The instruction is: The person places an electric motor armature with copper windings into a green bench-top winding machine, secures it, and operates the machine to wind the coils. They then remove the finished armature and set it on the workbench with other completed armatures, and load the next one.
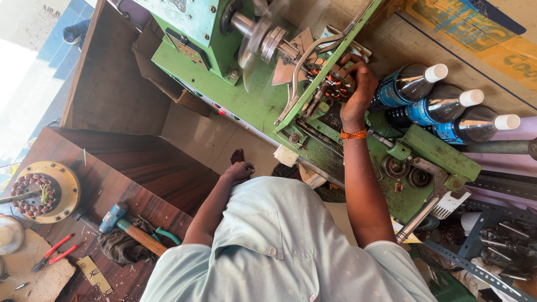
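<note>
Painted green metal winding machine (246,100), chipped, matt. Copper-wound coils (333,84), glossy. Clear plastic bottles (442,106), shiny. Dark wooden bench (140,168), smooth-grained. Hammer (131,229) handle probably wood. Light cloth shirt (279,246), matt.

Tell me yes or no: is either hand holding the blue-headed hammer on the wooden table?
No. The hammer lies untouched on the wooden table, while the right hand is at the green machine and the left hand is elsewhere.

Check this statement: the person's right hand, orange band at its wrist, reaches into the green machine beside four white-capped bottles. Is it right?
Not quite. The head view shows three white-capped bottles, not four. The rest holds: the right hand, orange band at its wrist, reaches into the green machine.
</note>
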### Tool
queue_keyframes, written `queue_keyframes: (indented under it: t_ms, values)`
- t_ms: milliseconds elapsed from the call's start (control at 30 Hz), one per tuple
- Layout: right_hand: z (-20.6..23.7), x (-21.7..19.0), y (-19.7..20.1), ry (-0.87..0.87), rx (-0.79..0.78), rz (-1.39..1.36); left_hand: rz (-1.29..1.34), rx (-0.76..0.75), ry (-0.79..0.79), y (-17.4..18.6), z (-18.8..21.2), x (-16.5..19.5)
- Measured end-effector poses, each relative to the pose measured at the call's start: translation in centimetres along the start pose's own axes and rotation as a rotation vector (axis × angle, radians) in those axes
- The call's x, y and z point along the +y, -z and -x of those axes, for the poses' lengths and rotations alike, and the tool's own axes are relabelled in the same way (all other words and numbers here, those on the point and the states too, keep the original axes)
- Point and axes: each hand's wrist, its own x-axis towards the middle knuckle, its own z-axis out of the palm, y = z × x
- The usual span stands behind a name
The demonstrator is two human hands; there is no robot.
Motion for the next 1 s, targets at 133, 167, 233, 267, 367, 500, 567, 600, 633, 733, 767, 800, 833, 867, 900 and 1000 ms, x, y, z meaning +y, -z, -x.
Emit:
queue_keyframes:
  t_ms: [133,167,233,267,367,500,567,600,633,733,767,800,833,867,900,1000]
  values:
    - [0.07,0.19,0.17,-0.005,0.006,0.001,0.044,-0.031,-0.05,-0.11,-0.15,-0.12]
    - [0.07,0.23,0.21,-0.013,0.01,-0.006,0.062,-0.041,-0.054,-0.13,-0.19,-0.14]
    - [0.09,0.29,0.25,-0.02,0.018,-0.003,0.067,-0.039,-0.058,-0.17,-0.26,-0.18]
    - [0.11,0.31,0.25,-0.019,0.022,0.007,0.055,-0.027,-0.059,-0.18,-0.27,-0.22]
    - [0.15,0.36,0.25,-0.025,0.033,0.011,0.035,-0.01,-0.043,-0.19,-0.27,-0.31]
    - [0.12,0.4,0.25,0.011,0.008,0.034,0.022,-0.017,0.007,-0.21,-0.17,-0.38]
    - [0.11,0.41,0.24,-0.004,0.014,0.01,0.014,-0.009,-0.006,-0.23,-0.14,-0.36]
    - [0.11,0.42,0.22,-0.012,0.018,-0.002,0.01,-0.005,-0.012,-0.23,-0.11,-0.35]
    - [0.08,0.43,0.22,-0.02,0.024,-0.011,0.009,-0.002,-0.011,-0.22,-0.11,-0.31]
    - [0.08,0.41,0.1,-0.04,0.042,-0.031,0.013,0.002,-0.017,-0.2,-0.04,-0.27]
    - [0.08,0.42,0.1,-0.045,0.048,-0.034,0.018,0.001,-0.024,-0.19,-0.05,-0.26]
    - [0.1,0.42,0.1,-0.051,0.054,-0.037,0.022,-0.001,-0.031,-0.19,-0.02,-0.27]
    - [0.12,0.4,0.1,-0.047,0.046,-0.034,0.027,-0.001,-0.028,-0.18,0.0,-0.27]
    - [0.17,0.37,0.09,-0.044,0.039,-0.032,0.031,0.0,-0.025,-0.19,0.03,-0.29]
    - [0.17,0.34,0.1,-0.041,0.032,-0.029,0.036,0.0,-0.022,-0.19,0.04,-0.29]
    - [0.21,0.27,0.11,-0.032,0.053,0.041,0.008,0.007,-0.024,-0.22,0.09,-0.33]
